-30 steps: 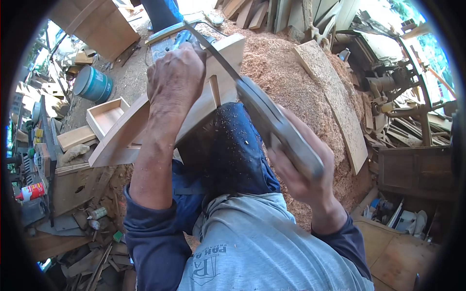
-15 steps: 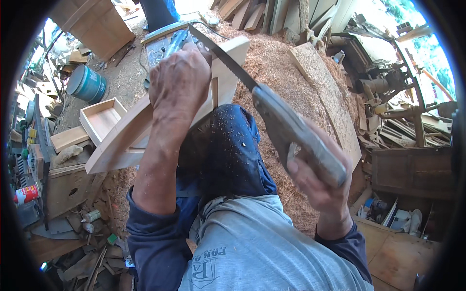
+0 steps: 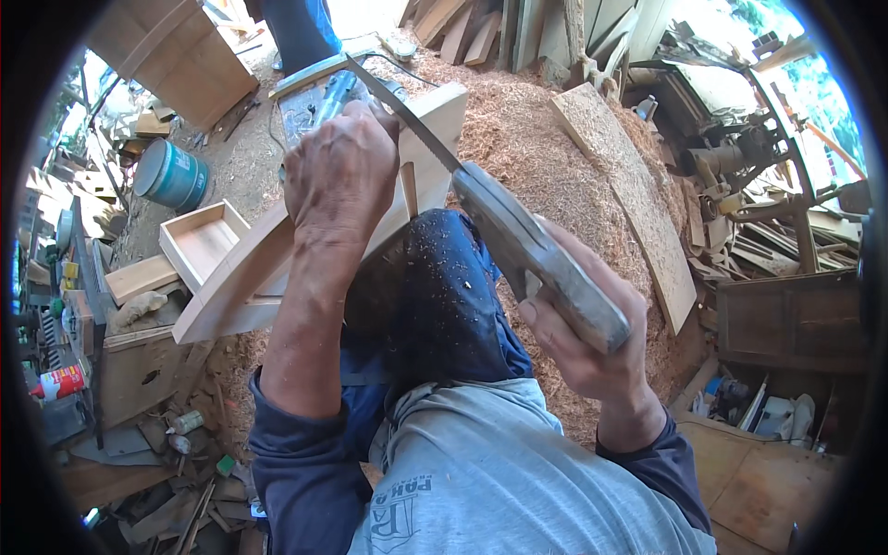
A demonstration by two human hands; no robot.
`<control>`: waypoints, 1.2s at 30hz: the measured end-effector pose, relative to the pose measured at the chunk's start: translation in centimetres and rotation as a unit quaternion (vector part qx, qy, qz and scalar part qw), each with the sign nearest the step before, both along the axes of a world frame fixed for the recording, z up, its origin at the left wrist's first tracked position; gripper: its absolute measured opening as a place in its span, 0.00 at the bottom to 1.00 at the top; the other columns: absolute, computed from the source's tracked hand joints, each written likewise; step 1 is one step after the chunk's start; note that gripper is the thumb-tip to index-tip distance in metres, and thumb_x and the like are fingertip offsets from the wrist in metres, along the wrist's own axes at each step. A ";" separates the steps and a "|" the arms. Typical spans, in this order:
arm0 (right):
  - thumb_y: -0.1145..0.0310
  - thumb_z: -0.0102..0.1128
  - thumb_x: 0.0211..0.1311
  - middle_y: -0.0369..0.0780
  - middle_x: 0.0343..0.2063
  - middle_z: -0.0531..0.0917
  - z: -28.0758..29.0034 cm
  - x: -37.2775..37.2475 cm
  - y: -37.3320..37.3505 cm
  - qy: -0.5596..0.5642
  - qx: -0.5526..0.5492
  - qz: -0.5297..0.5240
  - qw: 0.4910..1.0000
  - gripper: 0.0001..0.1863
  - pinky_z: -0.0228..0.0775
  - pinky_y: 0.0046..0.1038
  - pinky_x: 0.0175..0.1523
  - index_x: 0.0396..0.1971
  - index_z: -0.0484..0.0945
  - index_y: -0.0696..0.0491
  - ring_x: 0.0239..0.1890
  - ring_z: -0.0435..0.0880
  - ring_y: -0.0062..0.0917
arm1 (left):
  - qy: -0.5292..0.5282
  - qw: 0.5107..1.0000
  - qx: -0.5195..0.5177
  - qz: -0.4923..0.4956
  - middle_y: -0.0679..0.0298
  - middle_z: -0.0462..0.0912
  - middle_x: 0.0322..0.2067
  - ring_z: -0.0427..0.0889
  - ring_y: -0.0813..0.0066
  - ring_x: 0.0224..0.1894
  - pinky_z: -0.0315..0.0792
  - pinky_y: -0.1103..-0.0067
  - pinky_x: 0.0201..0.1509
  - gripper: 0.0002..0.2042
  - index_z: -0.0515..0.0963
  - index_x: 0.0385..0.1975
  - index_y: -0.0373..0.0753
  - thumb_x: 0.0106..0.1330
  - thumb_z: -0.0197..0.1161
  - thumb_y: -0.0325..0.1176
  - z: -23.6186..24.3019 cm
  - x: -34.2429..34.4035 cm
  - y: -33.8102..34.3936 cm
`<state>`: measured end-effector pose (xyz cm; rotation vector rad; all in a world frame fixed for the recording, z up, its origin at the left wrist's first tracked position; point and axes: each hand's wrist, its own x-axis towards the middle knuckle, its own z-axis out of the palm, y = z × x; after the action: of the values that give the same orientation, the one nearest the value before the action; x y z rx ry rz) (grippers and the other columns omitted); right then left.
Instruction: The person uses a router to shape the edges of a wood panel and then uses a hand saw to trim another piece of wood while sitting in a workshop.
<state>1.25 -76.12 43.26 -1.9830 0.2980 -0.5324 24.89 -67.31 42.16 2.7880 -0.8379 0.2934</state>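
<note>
A handsaw [image 3: 544,259] with a worn wooden handle is in my right hand [image 3: 592,347], fingers wrapped through its grip. Its dark toothed blade slants up and left, passing close to my left knuckles; whether the teeth touch wood is hidden. My left hand [image 3: 340,166] is closed over a pale wooden frame piece [image 3: 435,139], which rests against my raised knee. Toward the lower left the piece runs out in a curved board [image 3: 231,273]. A narrow slot or strip shows in it beside my left wrist. Sawdust specks my dark trousers.
Beyond my left hand lies a blue-green power tool [image 3: 335,94] on a small bench. A shallow wooden drawer box [image 3: 205,242] and a teal can [image 3: 172,176] stand to the left. Shavings cover the ground, with a long plank [image 3: 629,194] at right. Another person's blue-clad leg [image 3: 303,32] is at the top.
My right hand and the saw have shifted left, bringing the handle nearer my knee. The left hand keeps its hold, and the wooden frame piece sits slightly lower in view.
</note>
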 end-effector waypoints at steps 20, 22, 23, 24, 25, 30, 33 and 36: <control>0.73 0.61 0.59 0.48 0.42 0.81 -0.8 0.9 0.6 -0.125 0.015 -0.058 0.990 0.25 0.71 0.27 0.45 0.57 0.72 0.65 0.40 0.81 0.27 | 0.110 0.994 -0.025 -0.016 0.39 0.83 0.37 0.81 0.40 0.44 0.72 0.54 0.52 0.25 0.83 0.37 0.35 0.74 0.42 0.48 0.8 2.3 5.3; 0.75 0.64 0.56 0.51 0.50 0.83 -1.1 1.0 1.2 -0.121 0.004 -0.025 0.992 0.31 0.77 0.30 0.54 0.61 0.70 0.65 0.48 0.86 0.32 | 0.108 0.992 -0.044 -0.037 0.40 0.83 0.35 0.81 0.40 0.43 0.72 0.53 0.52 0.24 0.83 0.36 0.36 0.73 0.42 0.48 0.9 2.4 6.0; 0.75 0.64 0.56 0.51 0.50 0.83 -1.3 1.1 1.5 -0.123 -0.002 -0.011 0.992 0.31 0.77 0.29 0.54 0.62 0.70 0.65 0.48 0.87 0.31 | 0.113 0.991 -0.046 -0.058 0.41 0.83 0.34 0.80 0.40 0.43 0.71 0.54 0.52 0.24 0.83 0.36 0.36 0.73 0.42 0.47 0.9 2.2 6.4; 0.75 0.64 0.55 0.51 0.50 0.83 -1.3 1.2 1.6 -0.102 0.010 0.003 0.995 0.32 0.77 0.29 0.54 0.62 0.70 0.65 0.48 0.87 0.31 | 0.113 0.991 -0.048 -0.055 0.41 0.83 0.34 0.80 0.40 0.43 0.71 0.54 0.52 0.24 0.83 0.36 0.36 0.73 0.42 0.47 0.9 2.2 6.7; 0.75 0.64 0.55 0.51 0.50 0.83 -1.3 1.3 1.7 -0.091 0.015 0.012 0.996 0.32 0.77 0.28 0.54 0.62 0.70 0.65 0.48 0.87 0.31 | 0.118 0.990 -0.038 -0.066 0.41 0.83 0.34 0.80 0.40 0.43 0.71 0.54 0.52 0.24 0.82 0.37 0.36 0.74 0.42 0.47 1.0 2.4 7.0; 0.74 0.65 0.55 0.51 0.52 0.82 -1.6 2.3 1.5 -0.112 -0.024 0.043 0.992 0.32 0.77 0.29 0.54 0.63 0.70 0.62 0.48 0.87 0.31 | 0.110 0.990 -0.037 -0.076 0.43 0.83 0.34 0.80 0.40 0.43 0.71 0.54 0.52 0.23 0.81 0.37 0.36 0.74 0.43 0.49 0.4 2.6 7.0; 0.74 0.65 0.55 0.51 0.52 0.82 -1.7 2.1 1.5 -0.115 -0.008 0.021 0.993 0.32 0.77 0.29 0.54 0.63 0.70 0.62 0.49 0.87 0.32 | 0.098 0.990 -0.053 -0.088 0.43 0.83 0.34 0.81 0.40 0.42 0.72 0.54 0.50 0.23 0.82 0.39 0.38 0.74 0.43 0.50 0.4 3.0 6.8; 0.74 0.65 0.55 0.51 0.52 0.82 -1.6 2.1 1.6 -0.042 0.031 0.045 0.998 0.33 0.77 0.29 0.54 0.63 0.70 0.62 0.48 0.87 0.33 | 0.126 0.989 -0.031 -0.073 0.44 0.84 0.34 0.81 0.40 0.42 0.73 0.54 0.49 0.23 0.82 0.43 0.41 0.75 0.43 0.50 0.8 2.7 6.4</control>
<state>3.35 -74.49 41.64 -1.8999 0.1698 -0.5407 27.58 -60.91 42.97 2.6156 -0.9443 -0.0553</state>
